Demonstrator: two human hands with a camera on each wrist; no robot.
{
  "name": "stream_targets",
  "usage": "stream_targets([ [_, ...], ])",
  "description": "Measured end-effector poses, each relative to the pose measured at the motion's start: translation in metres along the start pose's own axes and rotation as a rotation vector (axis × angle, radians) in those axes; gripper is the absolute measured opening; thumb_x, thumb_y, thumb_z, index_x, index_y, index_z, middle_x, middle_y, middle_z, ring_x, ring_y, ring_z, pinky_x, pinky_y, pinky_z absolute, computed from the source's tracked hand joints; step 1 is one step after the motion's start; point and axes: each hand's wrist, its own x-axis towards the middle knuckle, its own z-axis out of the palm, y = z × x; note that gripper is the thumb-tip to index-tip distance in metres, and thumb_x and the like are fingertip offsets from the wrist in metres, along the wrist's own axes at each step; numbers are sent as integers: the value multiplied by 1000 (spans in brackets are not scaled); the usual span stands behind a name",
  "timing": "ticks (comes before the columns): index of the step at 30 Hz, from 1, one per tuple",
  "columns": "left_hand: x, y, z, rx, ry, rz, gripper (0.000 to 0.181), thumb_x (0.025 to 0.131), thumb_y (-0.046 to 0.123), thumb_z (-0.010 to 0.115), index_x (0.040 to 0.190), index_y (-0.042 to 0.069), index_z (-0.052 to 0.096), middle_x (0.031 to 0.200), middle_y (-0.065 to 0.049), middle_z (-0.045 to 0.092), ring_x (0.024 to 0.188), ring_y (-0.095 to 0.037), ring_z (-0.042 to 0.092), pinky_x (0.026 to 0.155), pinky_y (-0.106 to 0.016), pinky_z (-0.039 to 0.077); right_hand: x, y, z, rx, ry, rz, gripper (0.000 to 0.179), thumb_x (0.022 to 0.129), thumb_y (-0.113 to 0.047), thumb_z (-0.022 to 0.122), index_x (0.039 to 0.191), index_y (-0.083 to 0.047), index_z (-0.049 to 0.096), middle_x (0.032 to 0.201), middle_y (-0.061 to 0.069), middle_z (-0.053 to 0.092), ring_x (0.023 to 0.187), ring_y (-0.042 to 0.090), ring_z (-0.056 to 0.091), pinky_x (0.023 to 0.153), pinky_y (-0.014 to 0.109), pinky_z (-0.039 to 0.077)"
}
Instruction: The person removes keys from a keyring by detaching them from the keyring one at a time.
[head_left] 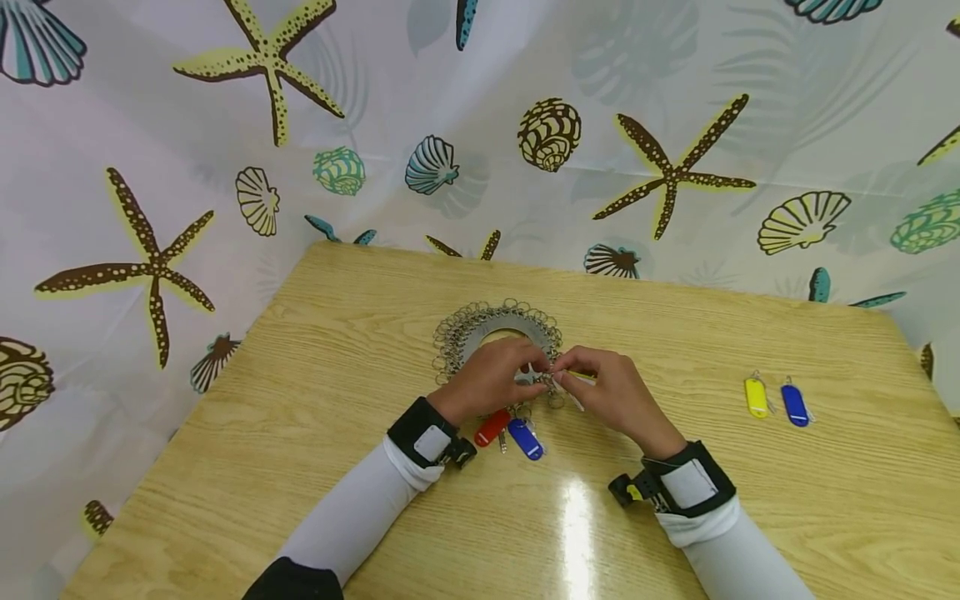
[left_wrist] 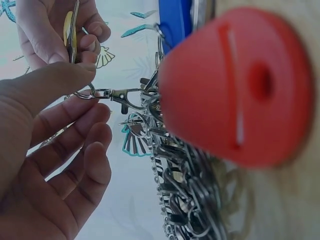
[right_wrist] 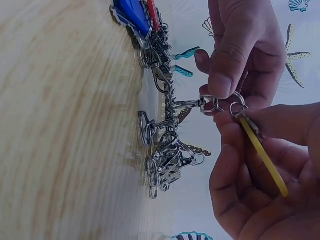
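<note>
A round grey metal ring (head_left: 471, 332) edged with many small clasps and split rings lies on the table. Over its front right part, my left hand (head_left: 491, 377) pinches the split ring (left_wrist: 82, 94) of one swivel clasp (left_wrist: 117, 95) between thumb and index finger. The other left fingers are loosely bent. From the right, my right hand (head_left: 611, 392) pinches a yellow key tag (right_wrist: 265, 157) with a key (left_wrist: 73, 37) by its ring end. The tag's small ring (right_wrist: 238, 107) meets the clasp's split ring between both hands' fingertips.
A red key tag (head_left: 492, 427) and a blue key tag (head_left: 525, 439) with keys hang at the ring's front edge, close to my left wrist. Farther right lie another yellow tag (head_left: 756, 397) and another blue tag (head_left: 795, 405). A patterned cloth (head_left: 480, 200) stands behind the wooden table (head_left: 337, 333).
</note>
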Motion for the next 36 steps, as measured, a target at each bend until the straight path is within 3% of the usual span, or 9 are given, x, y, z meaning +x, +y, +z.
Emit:
stream_targets([
  [7, 0, 1, 1, -28, -11, -6, 22, 88, 25, 73, 106, 14, 67, 100, 0, 63, 91, -14, 60, 76, -23, 47, 0, -1, -1, 3, -5, 18, 7, 92, -12, 66, 96, -12, 72, 101, 2, 71, 106, 30, 65, 89, 50, 50],
  [13, 0, 0, 2, -79, -9, -18, 22, 92, 30, 68, 106, 13, 69, 97, -2, 64, 88, -15, 61, 73, -21, 47, -1, 0, -2, -14, -17, -28, 6, 93, -11, 66, 96, -13, 71, 100, 0, 71, 105, 27, 65, 87, 49, 51],
  [21, 0, 0, 1, -79, -25, -13, 18, 91, 28, 69, 102, 13, 72, 95, 2, 64, 87, -15, 61, 72, -21, 47, -2, -2, -6, -10, -74, -32, 7, 93, -13, 66, 95, -18, 70, 97, -4, 69, 75, 15, 61, 65, 33, 49],
  [28, 0, 0, 1, -60, -19, 15, 22, 89, 25, 72, 108, 14, 72, 99, 0, 64, 86, -16, 60, 70, -23, 45, -2, 0, -6, -17, -78, -23, 8, 92, -9, 66, 94, -15, 70, 101, 1, 70, 103, 28, 66, 86, 47, 52],
  [36, -1, 2, 0, -34, -28, 27, 27, 88, 22, 73, 115, 18, 70, 100, 4, 64, 88, -14, 61, 73, -22, 46, -3, 1, -6, -3, -86, 32, 7, 94, -12, 64, 95, -14, 70, 104, 5, 70, 104, 32, 65, 88, 53, 49],
])
